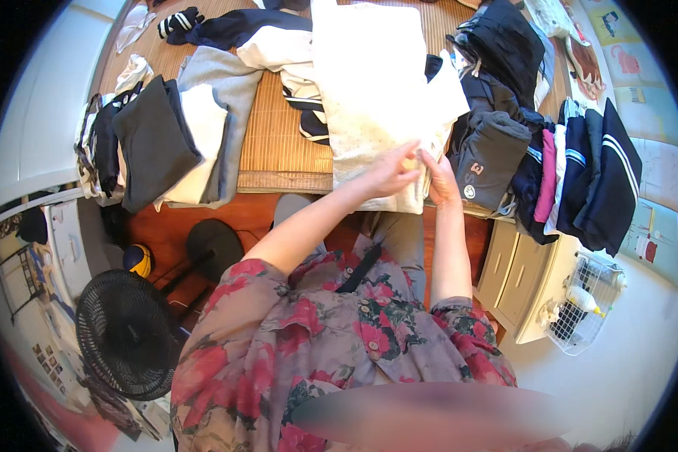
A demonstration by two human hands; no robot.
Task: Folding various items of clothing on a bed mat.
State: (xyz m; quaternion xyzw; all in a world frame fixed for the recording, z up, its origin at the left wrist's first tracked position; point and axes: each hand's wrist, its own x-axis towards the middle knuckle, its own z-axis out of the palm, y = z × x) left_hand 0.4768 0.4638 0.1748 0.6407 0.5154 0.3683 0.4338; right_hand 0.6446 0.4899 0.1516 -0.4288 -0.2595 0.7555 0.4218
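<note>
A white garment [377, 83] lies spread over the middle of the bed, its near end hanging at the front edge. My left hand [392, 173] reaches across to the garment's right side, its fingertips closed together at the cloth's edge. Close beside it, my right hand [444, 181] grips that same edge from the right, thumb uppermost. The two hands nearly meet there. White folds hide part of the right fingers. To the right lies a folded dark grey garment [497, 151].
Folded clothes, including a dark grey piece [154, 143], are stacked at the left on the bamboo mat [279, 151]. A row of folded navy clothes [610, 181] stands at the right edge. Below are a black fan [124, 331], a cream drawer cabinet [516, 279] and a wire basket [587, 301].
</note>
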